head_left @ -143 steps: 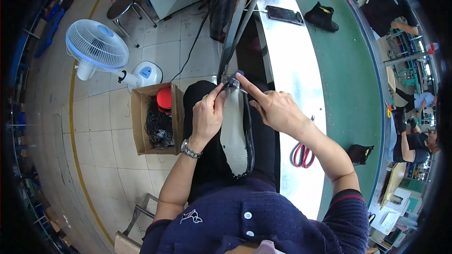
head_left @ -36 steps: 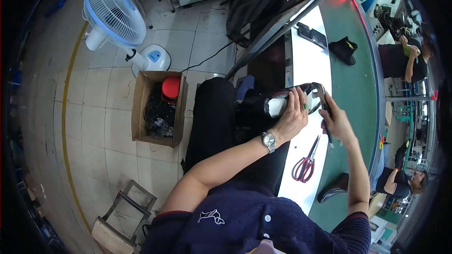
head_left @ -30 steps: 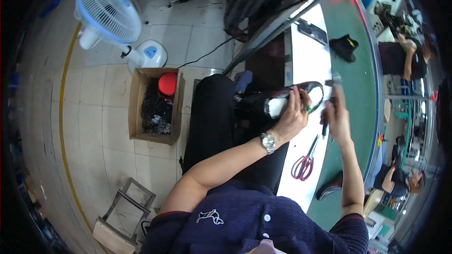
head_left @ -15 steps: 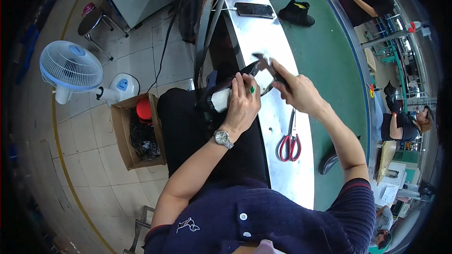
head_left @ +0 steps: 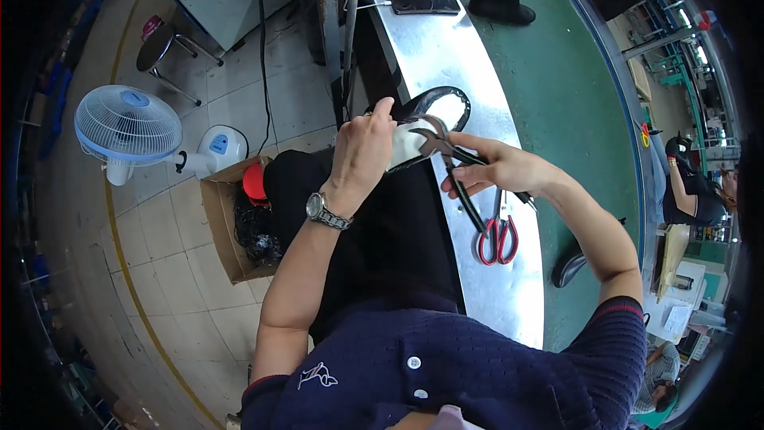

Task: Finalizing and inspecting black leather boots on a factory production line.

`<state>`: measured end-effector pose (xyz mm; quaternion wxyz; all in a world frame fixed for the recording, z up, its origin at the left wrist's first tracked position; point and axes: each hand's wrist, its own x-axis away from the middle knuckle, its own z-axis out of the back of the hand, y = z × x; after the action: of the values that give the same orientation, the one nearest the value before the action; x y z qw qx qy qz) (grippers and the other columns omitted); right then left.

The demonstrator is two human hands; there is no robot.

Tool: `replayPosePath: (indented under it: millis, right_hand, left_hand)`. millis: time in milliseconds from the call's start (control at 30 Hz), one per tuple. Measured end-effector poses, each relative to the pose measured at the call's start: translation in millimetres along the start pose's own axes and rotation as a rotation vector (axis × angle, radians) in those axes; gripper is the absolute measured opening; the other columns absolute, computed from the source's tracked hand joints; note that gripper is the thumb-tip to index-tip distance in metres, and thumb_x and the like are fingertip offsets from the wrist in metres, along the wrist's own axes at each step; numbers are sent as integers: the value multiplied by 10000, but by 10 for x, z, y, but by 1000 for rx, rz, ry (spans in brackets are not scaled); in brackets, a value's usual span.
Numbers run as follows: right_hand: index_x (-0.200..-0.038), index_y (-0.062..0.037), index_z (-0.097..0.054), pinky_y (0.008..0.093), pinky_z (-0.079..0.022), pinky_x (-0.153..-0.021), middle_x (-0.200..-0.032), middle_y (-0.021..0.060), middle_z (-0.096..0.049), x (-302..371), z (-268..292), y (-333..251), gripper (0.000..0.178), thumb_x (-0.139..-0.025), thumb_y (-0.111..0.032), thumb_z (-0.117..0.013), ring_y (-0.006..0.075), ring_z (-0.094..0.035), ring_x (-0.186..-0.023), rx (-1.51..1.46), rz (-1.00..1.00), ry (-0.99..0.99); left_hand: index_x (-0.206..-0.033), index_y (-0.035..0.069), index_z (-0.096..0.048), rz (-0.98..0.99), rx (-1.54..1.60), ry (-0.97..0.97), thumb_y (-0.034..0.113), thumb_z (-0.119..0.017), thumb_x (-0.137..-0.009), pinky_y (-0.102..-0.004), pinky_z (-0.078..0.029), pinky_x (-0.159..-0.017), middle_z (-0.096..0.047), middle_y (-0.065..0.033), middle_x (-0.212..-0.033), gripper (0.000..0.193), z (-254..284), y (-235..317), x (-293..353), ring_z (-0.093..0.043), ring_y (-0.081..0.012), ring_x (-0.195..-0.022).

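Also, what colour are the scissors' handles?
Red; the scissors' handles show best in the head view.

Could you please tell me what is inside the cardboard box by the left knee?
Inside the cardboard box are a red rounded object and dark tangled material. What lies beneath them is covered, and the left leg hides part of the box's right side.

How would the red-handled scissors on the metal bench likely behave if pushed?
The red-handled scissors would probably slide rather than roll, since they lie flat on the shiny metal bench. They may swivel, being wide at the handle end and narrow at the other. Their metallic blades suggest they would stay stiff.
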<state>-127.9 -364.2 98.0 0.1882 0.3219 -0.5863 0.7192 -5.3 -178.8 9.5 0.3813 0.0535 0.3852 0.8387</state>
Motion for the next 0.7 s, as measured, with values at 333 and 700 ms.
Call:
replayPosePath:
  millis: [333, 700]
  right_hand:
    - [-1460, -90, -260, 273, -491, -532, -692, 20, -514, -82, -212, 201, 513, -1007, -166, -490, 111, -551, -564, 262, 130, 56]
    - [-1496, -176, -239, 480, -461, -565, -626, 179, -613, -218, -270, 93, 670, -920, -159, -581, 380, -612, -582, 856, 509, 727]
  left_hand:
    - [-1295, -108, -446, -129, -465, 68, 96, -811, -638, -395, -370, -1038, -500, -181, -1237, 778, -320, 175, 446, -447, -328, -1181]
    - [-1271, -165, -472, -270, -707, 153, 31, -530, -836, -454, -373, -1071, -514, -312, -1253, 481, -451, 135, 516, -502, -413, -1186]
